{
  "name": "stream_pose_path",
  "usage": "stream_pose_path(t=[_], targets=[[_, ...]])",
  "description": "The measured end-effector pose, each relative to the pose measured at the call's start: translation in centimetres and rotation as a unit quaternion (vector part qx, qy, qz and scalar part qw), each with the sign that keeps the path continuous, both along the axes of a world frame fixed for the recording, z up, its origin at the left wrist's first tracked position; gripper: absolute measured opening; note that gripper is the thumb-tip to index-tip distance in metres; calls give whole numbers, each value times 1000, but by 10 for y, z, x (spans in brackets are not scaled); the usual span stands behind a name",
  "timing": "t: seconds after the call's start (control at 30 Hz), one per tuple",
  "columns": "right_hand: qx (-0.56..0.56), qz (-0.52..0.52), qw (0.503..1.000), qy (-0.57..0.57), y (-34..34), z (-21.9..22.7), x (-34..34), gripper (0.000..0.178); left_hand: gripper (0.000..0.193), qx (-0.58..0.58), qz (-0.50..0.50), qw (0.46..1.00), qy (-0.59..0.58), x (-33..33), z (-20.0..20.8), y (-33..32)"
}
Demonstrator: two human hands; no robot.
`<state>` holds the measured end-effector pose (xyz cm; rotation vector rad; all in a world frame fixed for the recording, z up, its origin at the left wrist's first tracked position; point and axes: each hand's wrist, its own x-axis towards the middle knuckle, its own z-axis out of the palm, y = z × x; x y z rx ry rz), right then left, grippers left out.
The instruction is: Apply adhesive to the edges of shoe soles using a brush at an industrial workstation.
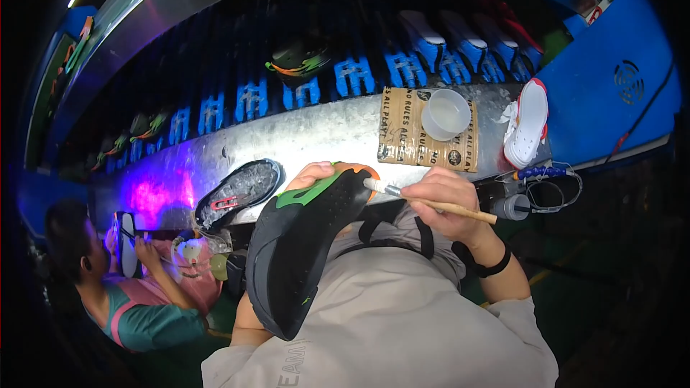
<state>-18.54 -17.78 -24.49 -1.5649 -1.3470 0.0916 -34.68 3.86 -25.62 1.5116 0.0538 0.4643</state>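
Head view, 1 moment at a shoe-assembly bench. The left hand (314, 174) grips the toe end of a black shoe (302, 248) with green and orange trim, sole side up; only the fingers curled over the far edge of the toe show, the rest is hidden behind the shoe. The shoe runs from the bench edge near its toe back toward the person's chest, its heel low and left over the left forearm. The right hand (449, 201) is closed around a wooden-handled brush (431, 203); the bristle tip touches the shoe's toe rim at its right edge. A black band circles the right wrist.

The metal bench top (316, 136) curves left to right just beyond the hands. On it, left of the shoe, lies 1 loose black sole (241, 190), overhanging the near edge. Right of centre sits a brown printed card (402, 140) bearing a round white cup (445, 113); farther right, at the bench's end, lies a white shoe (527, 123). Open bench surface lies between the sole and the card. Beyond the bench runs a dark conveyor with blue racks (359, 75). At lower left a second person (136, 302) works on another shoe, well apart from the wearer's hands.
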Motion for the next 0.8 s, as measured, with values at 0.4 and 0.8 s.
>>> stream_pose_path(t=[0.4, 0.8], targets=[[-61, -87, 966, 234, -5, -19, -33, 13, 73, -135, 21, 986, 91, -7, -8, -2], [-105, -78, 967, 217, 2, -19, -19, 12, 56, -72, -34, 995, 61, -21, -10, 18]])
